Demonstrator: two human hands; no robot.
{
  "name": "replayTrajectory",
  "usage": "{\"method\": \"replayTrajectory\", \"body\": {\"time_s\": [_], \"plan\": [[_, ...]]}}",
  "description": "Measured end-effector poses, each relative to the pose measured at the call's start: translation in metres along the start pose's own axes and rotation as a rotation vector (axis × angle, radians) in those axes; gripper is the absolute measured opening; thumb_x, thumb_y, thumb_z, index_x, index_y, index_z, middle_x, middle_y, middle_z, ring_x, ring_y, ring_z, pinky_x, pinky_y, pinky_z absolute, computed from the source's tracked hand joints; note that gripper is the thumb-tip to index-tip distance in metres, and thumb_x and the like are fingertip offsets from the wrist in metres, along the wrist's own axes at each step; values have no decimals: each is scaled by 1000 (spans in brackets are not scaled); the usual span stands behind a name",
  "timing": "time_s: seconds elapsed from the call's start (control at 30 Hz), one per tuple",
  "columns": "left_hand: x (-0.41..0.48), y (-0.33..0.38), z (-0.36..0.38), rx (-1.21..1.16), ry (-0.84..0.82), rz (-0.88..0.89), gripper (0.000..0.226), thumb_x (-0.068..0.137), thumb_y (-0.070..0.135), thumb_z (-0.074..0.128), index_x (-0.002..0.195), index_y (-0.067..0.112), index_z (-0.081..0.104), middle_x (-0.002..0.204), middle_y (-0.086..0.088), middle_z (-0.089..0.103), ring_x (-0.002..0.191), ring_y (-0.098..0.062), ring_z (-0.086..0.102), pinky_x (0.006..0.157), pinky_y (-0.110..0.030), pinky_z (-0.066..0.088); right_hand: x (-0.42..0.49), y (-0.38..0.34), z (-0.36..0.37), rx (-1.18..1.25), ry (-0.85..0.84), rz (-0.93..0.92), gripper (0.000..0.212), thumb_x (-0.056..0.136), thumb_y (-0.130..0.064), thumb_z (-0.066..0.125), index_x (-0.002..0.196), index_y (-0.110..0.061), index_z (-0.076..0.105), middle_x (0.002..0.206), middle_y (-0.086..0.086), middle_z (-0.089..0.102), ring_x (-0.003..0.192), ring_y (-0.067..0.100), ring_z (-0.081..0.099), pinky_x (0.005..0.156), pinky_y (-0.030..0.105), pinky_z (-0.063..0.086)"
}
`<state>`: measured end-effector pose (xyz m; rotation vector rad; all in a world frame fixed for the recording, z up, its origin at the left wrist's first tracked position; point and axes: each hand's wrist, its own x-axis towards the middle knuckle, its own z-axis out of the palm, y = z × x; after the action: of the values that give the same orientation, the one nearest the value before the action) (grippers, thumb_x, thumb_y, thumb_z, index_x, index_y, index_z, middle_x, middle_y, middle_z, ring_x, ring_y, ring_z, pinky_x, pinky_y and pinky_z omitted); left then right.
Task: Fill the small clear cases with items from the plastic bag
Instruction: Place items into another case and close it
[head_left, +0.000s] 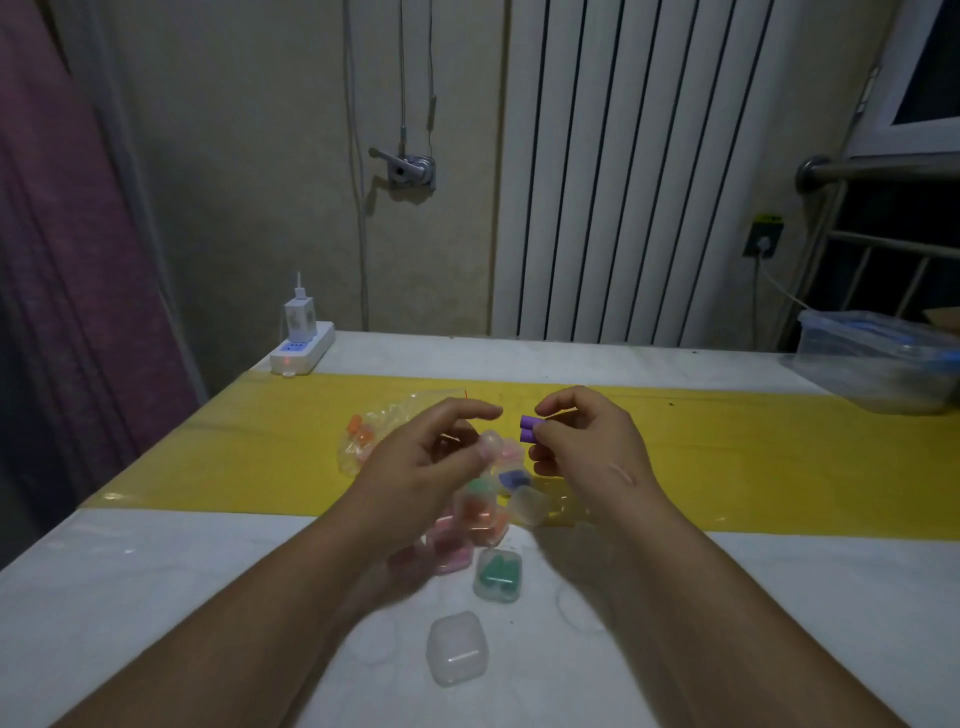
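Already several filled cases (496, 576) are lying below the hands, while the right hand (582, 441) is pinching two purple items (528, 429) and the left hand (426, 457), loosely curled, is seemingly holding a clear case (491, 441); the plastic bag (358, 441) is lying beyond the left hand and an empty case (457, 647) is waiting nearest the person.

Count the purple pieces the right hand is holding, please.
2. Both purple pieces are pinched side by side, one above the other, in the right hand over the yellow strip. More could be hidden behind the fingers.
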<state>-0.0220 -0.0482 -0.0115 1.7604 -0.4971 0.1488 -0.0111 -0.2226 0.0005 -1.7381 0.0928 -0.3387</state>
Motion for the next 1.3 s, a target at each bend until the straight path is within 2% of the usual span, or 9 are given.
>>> {"method": "replayTrajectory", "body": {"time_s": [0.2, 0.33, 0.43, 0.6, 0.73, 0.87, 1.0, 1.17, 1.3], "plan": [[4, 7, -10, -372, 74, -227, 25, 97, 4, 46, 104, 17, 67, 117, -22, 61, 95, -32, 71, 88, -45, 52, -6, -3, 4, 71, -68, -23, 25, 85, 8, 60, 76, -13, 72, 76, 6, 73, 60, 14, 64, 60, 26, 57], [7, 2, -15, -415, 96, -234, 20, 87, -3, 62, 99, 11, 56, 115, -24, 63, 102, -36, 69, 96, -51, 50, -11, -1, 9, 3, -110, -65, 15, 80, 2, 72, 73, -11, 70, 71, 12, 70, 54, 17, 60, 63, 42, 61], [8, -3, -19, -383, 98, -183, 23, 78, 4, 72, 94, 15, 61, 108, -19, 67, 101, -34, 69, 96, -55, 51, -13, 0, 14, -31, -134, -82, 15, 84, 0, 69, 74, -10, 66, 64, 3, 66, 53, 18, 58, 67, 44, 58], [9, -8, -19, -261, 128, -73, 20, 78, -1, 75, 94, 11, 71, 97, -7, 73, 90, -16, 68, 90, -41, 53, -19, -4, 17, 19, -207, -27, 16, 86, 5, 63, 83, -7, 73, 66, 4, 65, 60, 17, 62, 63, 31, 57], [10, -9, -20, -184, 174, -48, 20, 79, -6, 73, 90, 10, 70, 99, -13, 71, 86, -19, 66, 82, -41, 55, -25, -8, 19, 199, -250, 122, 13, 86, 3, 64, 79, -3, 73, 66, 11, 65, 57, 18, 59, 55, 28, 53], [10, -13, -19, -134, 174, -35, 22, 79, -6, 74, 89, 13, 71, 96, -10, 72, 91, -30, 68, 80, -43, 58, -25, -8, 20, 184, -272, 131, 12, 87, 1, 65, 80, -2, 74, 71, 15, 65, 62, 21, 60, 65, 34, 55], [9, -15, -18, -105, 166, -22, 21, 78, -5, 75, 89, 12, 70, 91, -10, 72, 86, -22, 69, 74, -39, 57, -25, -5, 22, 177, -289, 125, 9, 86, -7, 69, 81, -4, 75, 69, 14, 65, 58, 21, 61, 67, 39, 54], [10, -18, -16, 0, 162, -5, 20, 70, 18, 77, 87, 20, 67, 89, -1, 73, 88, -20, 72, 77, -45, 58, -29, -5, 24, 244, -275, 125, 12, 87, -6, 68, 85, 5, 72, 62, 11, 58, 47, 16, 56, 50, 29, 49], [10, -20, -15, 107, 165, 47, 22, 73, 11, 82, 86, 20, 66, 86, 4, 72, 84, -13, 70, 75, -33, 56, -27, -4, 24, 171, -276, 93, 15, 87, -10, 69, 83, 4, 73, 62, 10, 59, 52, 18, 54, 55, 31, 49]]}}
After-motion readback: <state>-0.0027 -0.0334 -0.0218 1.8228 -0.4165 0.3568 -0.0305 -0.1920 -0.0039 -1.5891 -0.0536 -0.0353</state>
